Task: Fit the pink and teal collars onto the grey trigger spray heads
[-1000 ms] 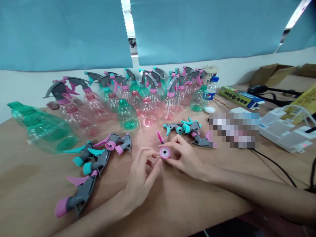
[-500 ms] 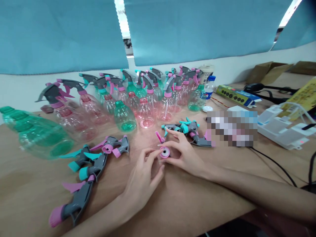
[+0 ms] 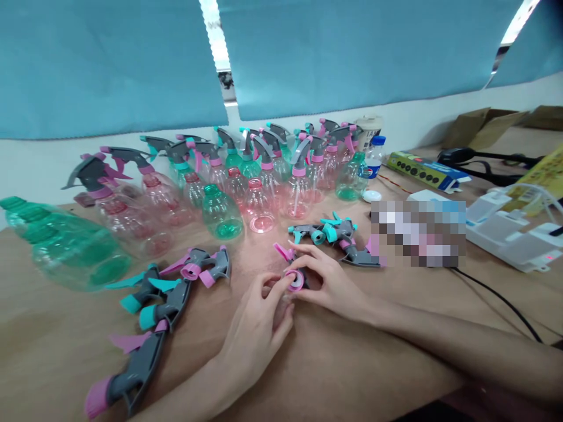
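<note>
A pink and grey trigger spray head [image 3: 301, 281] is between my two hands, with the round opening of its pink collar turned toward me. My right hand [image 3: 328, 284] is closed around it, thumb and fingers at the collar. My left hand [image 3: 257, 316] has its curled fingers at the collar's left side, and the index fingertip presses at the opening. A pink trigger [image 3: 284, 252] sticks up beyond the fingers. Just behind my hands lie several loose spray heads [image 3: 336, 231] in grey, teal and pink. More loose spray heads [image 3: 169, 299] lie to the left.
Clear pink bottles [image 3: 261, 205] and green bottles [image 3: 222, 217] stand at the back, several with spray heads on. Green bottles [image 3: 74, 252] stand at far left. On the right are a blurred-out object [image 3: 417, 234], a plastic organiser [image 3: 505, 234], a box [image 3: 426, 170] and a cable [image 3: 497, 293].
My left index fingertip has moved onto the collar's opening, covering part of it. The spray head stays between both hands. The view has shifted slightly.
</note>
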### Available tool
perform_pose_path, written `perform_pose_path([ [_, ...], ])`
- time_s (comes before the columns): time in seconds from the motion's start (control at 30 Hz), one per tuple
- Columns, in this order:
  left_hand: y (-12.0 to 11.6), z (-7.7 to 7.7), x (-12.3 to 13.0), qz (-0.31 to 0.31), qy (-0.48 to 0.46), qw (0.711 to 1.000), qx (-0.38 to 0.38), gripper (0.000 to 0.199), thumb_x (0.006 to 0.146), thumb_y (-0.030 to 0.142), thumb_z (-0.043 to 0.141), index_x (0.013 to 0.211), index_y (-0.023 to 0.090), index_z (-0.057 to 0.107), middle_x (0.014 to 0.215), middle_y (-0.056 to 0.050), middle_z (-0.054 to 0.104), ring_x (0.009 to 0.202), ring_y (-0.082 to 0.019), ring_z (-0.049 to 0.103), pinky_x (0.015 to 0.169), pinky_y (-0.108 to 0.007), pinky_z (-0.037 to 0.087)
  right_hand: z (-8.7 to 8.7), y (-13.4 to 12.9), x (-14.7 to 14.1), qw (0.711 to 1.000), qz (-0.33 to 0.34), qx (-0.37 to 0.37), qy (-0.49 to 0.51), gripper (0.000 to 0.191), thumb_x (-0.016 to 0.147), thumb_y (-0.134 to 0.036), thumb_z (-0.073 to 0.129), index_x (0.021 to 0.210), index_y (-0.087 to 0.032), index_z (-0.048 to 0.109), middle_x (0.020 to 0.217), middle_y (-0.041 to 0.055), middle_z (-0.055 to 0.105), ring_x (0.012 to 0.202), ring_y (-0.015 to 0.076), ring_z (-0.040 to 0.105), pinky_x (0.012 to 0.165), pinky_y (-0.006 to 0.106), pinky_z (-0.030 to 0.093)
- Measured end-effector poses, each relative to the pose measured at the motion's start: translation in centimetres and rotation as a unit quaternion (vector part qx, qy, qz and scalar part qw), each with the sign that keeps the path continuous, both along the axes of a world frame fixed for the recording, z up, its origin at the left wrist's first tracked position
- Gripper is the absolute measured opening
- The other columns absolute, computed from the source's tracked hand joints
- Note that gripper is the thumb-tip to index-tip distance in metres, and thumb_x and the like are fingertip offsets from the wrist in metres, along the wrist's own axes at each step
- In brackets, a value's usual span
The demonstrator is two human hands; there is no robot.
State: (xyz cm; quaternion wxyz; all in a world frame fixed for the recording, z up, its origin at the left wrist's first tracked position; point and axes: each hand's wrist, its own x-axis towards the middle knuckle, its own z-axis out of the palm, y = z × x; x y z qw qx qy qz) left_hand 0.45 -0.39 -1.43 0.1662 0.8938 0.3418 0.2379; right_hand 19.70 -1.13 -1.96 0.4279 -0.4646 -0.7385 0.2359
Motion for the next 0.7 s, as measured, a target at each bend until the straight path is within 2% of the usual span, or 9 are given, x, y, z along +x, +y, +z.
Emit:
perform_pose_path([
  [0.33, -0.03, 0.18, -0.05, -0.002, -0.009, 0.999, -0.051, 0.049, 0.086, 0.013, 0.048, 0.131, 0.029, 0.037, 0.115, -0.007, 0.048, 0.101, -0.021, 0.055, 0.085, -0.041, 0.051, 0.12, 0.02, -0.15, 1.000, -0.004, -0.014, 0.006, 0.024, 0.077, -0.023, 0.069, 0.099, -0.023, 0.061, 0.122, 0.0074, 0.053, 0.119, 0.0225, 0.050, 0.098, 0.042, 0.042],
  [0.7, -0.27, 0.34, -0.21, -0.009, 0.004, 0.999, -0.032, 0.052, 0.083, 0.009, 0.050, 0.131, 0.026, 0.037, 0.113, -0.007, 0.052, 0.101, -0.022, 0.055, 0.086, -0.041, 0.050, -0.14, 0.12, 0.26, 0.999, 0.030, -0.012, -0.025, 0.033, 0.078, -0.024, 0.068, 0.110, -0.025, 0.060, 0.127, 0.0080, 0.052, 0.120, 0.0222, 0.051, 0.100, 0.042, 0.042],
])
